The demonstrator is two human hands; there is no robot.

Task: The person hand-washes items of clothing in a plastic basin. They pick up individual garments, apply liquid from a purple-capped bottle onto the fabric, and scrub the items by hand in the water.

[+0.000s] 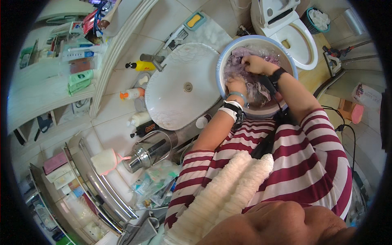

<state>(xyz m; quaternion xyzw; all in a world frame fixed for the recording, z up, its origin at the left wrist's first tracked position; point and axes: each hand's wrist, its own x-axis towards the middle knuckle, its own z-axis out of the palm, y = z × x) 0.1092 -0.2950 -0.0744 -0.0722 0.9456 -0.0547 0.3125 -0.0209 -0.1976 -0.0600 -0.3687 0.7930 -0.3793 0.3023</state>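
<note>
Wet lilac cloth [234,61] lies bunched in water inside a round white basin [221,55] with a blue rim. My right hand [254,64] is closed on the cloth near the middle of the basin, its fingers curled. Nearer to me on the left, my left hand [236,85] presses down into the wet folds. Its fingers close around the cloth, but their tips are hidden in it. A dark band sits on my right wrist; several bands are on my left wrist.
A white oval sink [175,69] with a metal tap [153,60] adjoins the basin on the left. Bottles, including a yellow one [145,65], line its wall side. At the far right are a toilet [308,53] and a lined bin [318,20]. A cable [354,147] hangs right.
</note>
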